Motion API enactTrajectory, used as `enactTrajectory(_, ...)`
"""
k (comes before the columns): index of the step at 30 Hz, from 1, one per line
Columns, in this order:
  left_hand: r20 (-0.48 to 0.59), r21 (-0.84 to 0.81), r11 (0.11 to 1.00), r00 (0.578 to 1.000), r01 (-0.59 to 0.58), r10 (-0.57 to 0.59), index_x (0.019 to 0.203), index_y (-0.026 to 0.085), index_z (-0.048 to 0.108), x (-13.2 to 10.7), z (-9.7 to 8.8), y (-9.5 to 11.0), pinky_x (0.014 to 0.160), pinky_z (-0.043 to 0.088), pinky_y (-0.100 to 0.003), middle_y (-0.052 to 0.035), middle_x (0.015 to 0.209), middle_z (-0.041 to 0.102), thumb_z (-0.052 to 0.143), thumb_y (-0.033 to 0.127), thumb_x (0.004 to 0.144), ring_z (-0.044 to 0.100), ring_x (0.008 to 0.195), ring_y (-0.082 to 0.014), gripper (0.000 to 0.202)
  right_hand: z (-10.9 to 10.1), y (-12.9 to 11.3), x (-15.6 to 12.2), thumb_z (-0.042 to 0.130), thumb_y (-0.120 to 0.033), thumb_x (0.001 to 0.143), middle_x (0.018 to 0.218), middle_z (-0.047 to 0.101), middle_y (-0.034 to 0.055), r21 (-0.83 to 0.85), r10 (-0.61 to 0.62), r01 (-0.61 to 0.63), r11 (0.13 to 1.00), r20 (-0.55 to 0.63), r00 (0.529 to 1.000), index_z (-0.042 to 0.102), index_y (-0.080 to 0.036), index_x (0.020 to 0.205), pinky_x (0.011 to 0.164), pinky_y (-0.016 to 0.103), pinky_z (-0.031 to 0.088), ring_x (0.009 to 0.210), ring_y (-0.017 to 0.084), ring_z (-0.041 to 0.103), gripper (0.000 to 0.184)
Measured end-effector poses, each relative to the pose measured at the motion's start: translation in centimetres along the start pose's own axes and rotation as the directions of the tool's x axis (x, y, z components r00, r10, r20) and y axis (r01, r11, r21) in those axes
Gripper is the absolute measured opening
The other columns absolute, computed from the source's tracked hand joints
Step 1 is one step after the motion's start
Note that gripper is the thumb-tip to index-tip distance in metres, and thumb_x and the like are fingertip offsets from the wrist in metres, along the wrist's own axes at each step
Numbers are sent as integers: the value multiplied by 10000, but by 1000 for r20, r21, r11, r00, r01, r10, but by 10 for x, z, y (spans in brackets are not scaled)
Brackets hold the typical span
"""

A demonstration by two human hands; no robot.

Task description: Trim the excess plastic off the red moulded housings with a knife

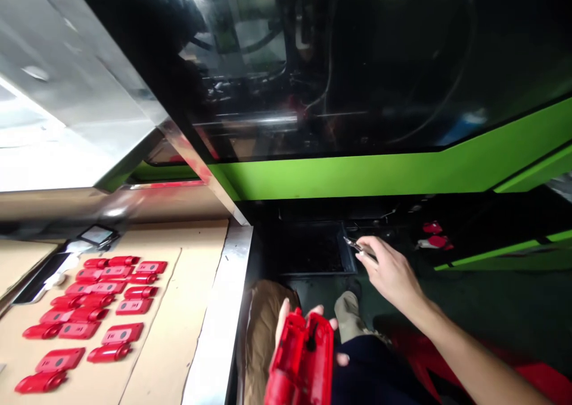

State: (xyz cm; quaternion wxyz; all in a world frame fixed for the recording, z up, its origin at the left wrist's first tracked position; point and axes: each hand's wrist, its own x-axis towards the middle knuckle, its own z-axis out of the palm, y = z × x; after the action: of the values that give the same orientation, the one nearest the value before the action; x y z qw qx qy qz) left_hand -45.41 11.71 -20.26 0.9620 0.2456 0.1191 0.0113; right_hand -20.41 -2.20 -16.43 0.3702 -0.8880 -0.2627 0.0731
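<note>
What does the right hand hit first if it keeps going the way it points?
The right hand, holding a small metal tool, points up-left toward the dark tray under the green machine. Probably the tray's rim comes first, though depth is unclear.

Moulded parts [96,310] lie on the cardboard sheet [179,310] — left of the machine [357,95].

Right hand [393,274] bare, no glove, ring or watch; right forearm [473,351] uncovered to frame edge, no sleeve visible. Left hand [308,333] bare too, mostly hidden, only fingertips showing. Dark navy trousers [375,375] over lap. Olive-khaki shoe [348,315] below.
</note>
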Motion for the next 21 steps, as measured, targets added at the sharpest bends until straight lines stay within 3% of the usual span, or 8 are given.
enactTrajectory(2, -5, -47, 990, 991, -135, 134, 1343, 402, 593, -1, 2, 6, 1011, 516, -577, -100, 1359, 627, 640, 499, 900, 511, 1320, -401, 457, -4, -6, -1, 504, -309, 926, 949, 712, 50, 9, -29, 28, 1000, 74, 997, 598, -241, 963, 784, 354, 527, 892, 230, 700, 122)
enactTrajectory(4, -19, -157, 946, 958, -285, 286, 1349, 354, 600, -2, 14, 10, 1166, 322, -617, -104, 1441, 557, 519, 519, 962, 362, 1437, -377, 428, -12, -18, -11, 590, -347, 909, 856, 709, -14, 28, -68, 64, 998, 179, 982, 610, -262, 912, 711, 298, 515, 794, 184, 693, 88)
enactTrajectory(7, 56, -346, 899, 950, -269, 306, 1369, 261, 594, 2, 37, 13, 1215, 193, -618, -148, 1490, 494, 389, 749, 904, 277, 1477, -385, 705, -25, -42, -26, 699, -464, 854, 888, 687, -30, 112, -146, 116, 987, 318, 937, 597, -262, 976, 710, 267, 515, 795, 159, 667, 258)
enactTrajectory(10, 103, -442, 864, 943, -243, 318, 1349, 231, 616, 9, 52, 17, 1220, 174, -615, -156, 1473, 512, 431, 755, 876, 293, 1472, -390, 729, -36, -67, -35, 564, -452, 943, 1036, 636, 31, 238, -347, 275, 931, 354, 869, 542, -220, 1129, 813, 319, 512, 937, 185, 623, 298)
enactTrajectory(12, 107, -494, 834, 935, -245, 338, 1336, 196, 628, 13, 57, 18, 1215, 208, -605, -173, 1423, 557, 396, 758, 889, 383, 1427, -385, 754, -42, -84, -37, 483, -354, 981, 1098, 614, 66, 256, -545, 482, 838, 328, 772, 532, -182, 1183, 864, 369, 486, 996, 208, 579, 270)
enactTrajectory(15, 84, -517, 810, 925, -276, 369, 1326, 155, 633, 14, 64, 18, 1210, 271, -544, -192, 1376, 593, 276, 765, 919, 505, 1343, -339, 816, -46, -109, -37, 534, -319, 976, 1110, 636, 84, 170, -759, 754, 634, 320, 566, 571, -129, 1197, 915, 429, 441, 1006, 240, 551, 293)
enactTrajectory(18, 46, -478, 824, 928, -304, 369, 1288, 143, 661, 11, 72, 19, 1194, 332, -426, -170, 1361, 611, 257, 747, 936, 504, 1351, -294, 807, -42, -127, -37, 577, -337, 971, 1053, 674, 85, 47, -854, 896, 441, 329, 403, 629, -91, 1149, 922, 454, 425, 977, 260, 564, 308)
enactTrajectory(21, 88, -494, 821, 923, -286, 375, 1325, 87, 617, 8, 80, 22, 1136, 384, -301, -173, 1340, 626, 329, 681, 966, 534, 1319, -236, 751, -36, -139, -39, 578, -317, 970, 983, 681, 70, -17, -888, 950, 311, 351, 297, 673, -93, 1063, 891, 438, 433, 926, 252, 570, 260)
